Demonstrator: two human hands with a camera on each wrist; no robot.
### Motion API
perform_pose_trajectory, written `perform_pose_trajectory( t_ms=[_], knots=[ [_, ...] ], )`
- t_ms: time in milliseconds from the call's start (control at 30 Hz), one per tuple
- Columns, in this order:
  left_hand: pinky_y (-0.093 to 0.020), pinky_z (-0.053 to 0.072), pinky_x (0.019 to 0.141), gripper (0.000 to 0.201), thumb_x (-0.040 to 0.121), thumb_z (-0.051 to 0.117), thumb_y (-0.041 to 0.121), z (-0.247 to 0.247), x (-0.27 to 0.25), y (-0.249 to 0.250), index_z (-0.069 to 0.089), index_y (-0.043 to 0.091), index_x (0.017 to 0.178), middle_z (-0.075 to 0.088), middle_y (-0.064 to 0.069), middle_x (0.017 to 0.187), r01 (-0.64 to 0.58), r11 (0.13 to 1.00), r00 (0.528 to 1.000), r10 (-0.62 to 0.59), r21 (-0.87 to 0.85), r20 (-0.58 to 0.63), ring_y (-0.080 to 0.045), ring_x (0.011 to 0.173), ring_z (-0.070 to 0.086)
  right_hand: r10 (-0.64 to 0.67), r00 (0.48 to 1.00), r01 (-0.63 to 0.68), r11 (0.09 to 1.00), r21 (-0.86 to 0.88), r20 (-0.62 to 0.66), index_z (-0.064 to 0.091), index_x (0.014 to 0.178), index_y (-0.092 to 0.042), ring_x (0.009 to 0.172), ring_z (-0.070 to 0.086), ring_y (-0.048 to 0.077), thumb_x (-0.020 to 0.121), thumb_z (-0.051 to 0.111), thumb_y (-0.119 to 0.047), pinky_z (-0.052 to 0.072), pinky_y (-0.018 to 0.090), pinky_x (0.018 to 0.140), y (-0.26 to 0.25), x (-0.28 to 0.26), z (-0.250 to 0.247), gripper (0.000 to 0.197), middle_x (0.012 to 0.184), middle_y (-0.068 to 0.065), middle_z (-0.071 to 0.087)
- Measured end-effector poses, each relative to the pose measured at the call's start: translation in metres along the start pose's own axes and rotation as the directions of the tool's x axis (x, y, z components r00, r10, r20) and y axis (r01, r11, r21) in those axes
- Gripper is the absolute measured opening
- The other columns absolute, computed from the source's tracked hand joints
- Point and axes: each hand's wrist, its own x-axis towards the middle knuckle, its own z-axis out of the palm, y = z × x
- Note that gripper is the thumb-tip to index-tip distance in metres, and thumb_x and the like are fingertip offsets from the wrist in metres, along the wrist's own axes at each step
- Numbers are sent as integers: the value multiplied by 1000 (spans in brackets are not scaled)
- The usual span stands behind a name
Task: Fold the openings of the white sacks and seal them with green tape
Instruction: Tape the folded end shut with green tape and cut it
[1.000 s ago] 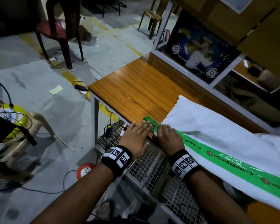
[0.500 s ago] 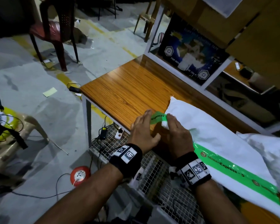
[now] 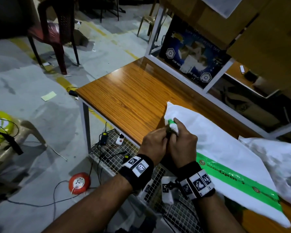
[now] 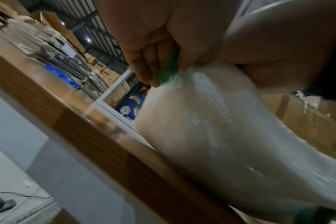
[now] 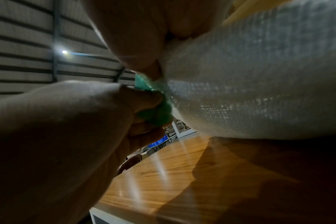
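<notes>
A white woven sack (image 3: 213, 142) lies on the wooden table (image 3: 133, 98), with a strip of green tape (image 3: 238, 180) running along its folded near edge. Both hands hold the sack's left corner, raised off the table. My left hand (image 3: 165, 133) pinches the loose end of the green tape (image 4: 168, 68) between thumb and fingers. My right hand (image 3: 176, 128) grips the sack corner (image 5: 259, 83), its thumb pressed where the green tape (image 5: 153, 109) wraps the corner. What lies under the sack's corner is hidden.
A second white sack (image 3: 275, 165) lies at the right, overlapping the first. A shelf frame with a blue box (image 3: 191, 59) stands behind the table. A wire rack (image 3: 111, 152) with cables sits below the table's near edge. A red chair (image 3: 52, 34) stands on the floor.
The hands went from lying flat on the tape end at the table edge to pinching it. The sack's corner has risen off the table, and the tape end is folded round it.
</notes>
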Motion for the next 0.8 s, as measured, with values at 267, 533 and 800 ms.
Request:
perform_pose_trajectory(
  t_ms=[267,533,800],
  knots=[
    [-35,43,110,54,81,42,10,-1,-4,6,55,1,132,61,-18,132,21,999,978,-11,-45,206,-30,121,57,299,931,-363,824,436,210,71,123,-18,111,66,14,91,53,-20,50,38,103,9,8,-9,37,115,-2,74],
    [-46,11,120,91,77,37,38,-15,9,19,7,8,158,8,-11,166,54,986,822,-132,156,553,-24,153,1,301,871,-478,331,814,389,58,131,-3,124,60,26,101,28,1,48,34,105,9,5,-11,42,124,12,69],
    [-44,41,110,76,77,51,49,-22,8,26,43,25,149,57,-5,142,452,753,867,-246,-479,433,-21,131,51,280,903,-393,227,891,327,49,137,9,129,53,26,101,39,-7,50,22,99,11,2,-15,40,139,29,53]
  ],
)
